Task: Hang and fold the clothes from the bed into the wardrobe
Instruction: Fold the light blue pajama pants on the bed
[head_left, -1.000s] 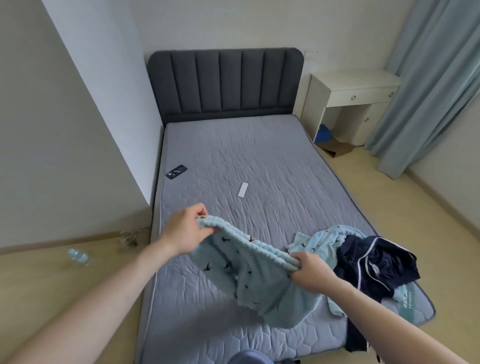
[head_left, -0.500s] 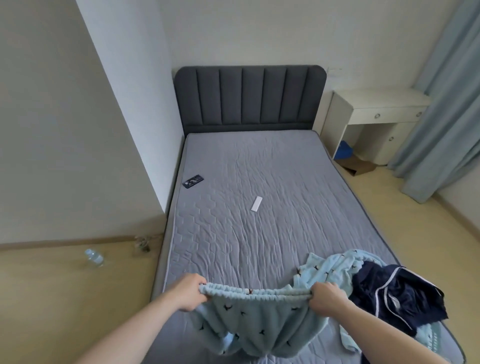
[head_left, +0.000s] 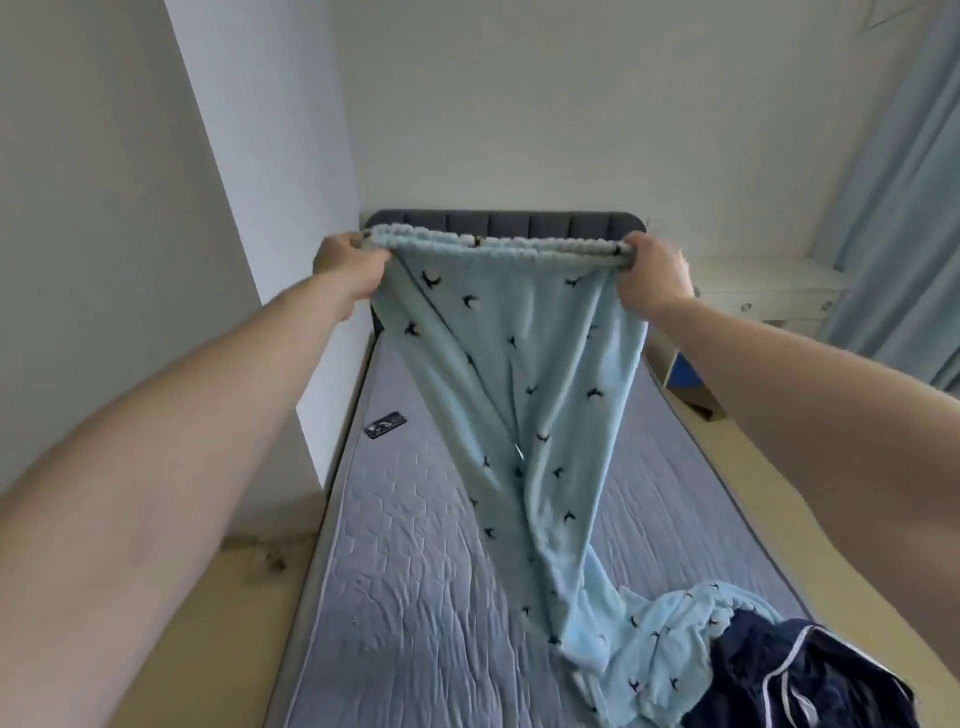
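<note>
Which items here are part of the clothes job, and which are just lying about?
Job: light blue pyjama trousers, held up by left hand and right hand; light blue top; navy garment; bed.
Lying about: phone; white desk; curtain.

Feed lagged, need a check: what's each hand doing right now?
Left hand: grips the pants at the waistband's left end.
Right hand: grips the waistband's right end.

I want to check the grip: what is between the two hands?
In the head view, only the trousers' waistband stretches between the left hand and right hand.
</note>
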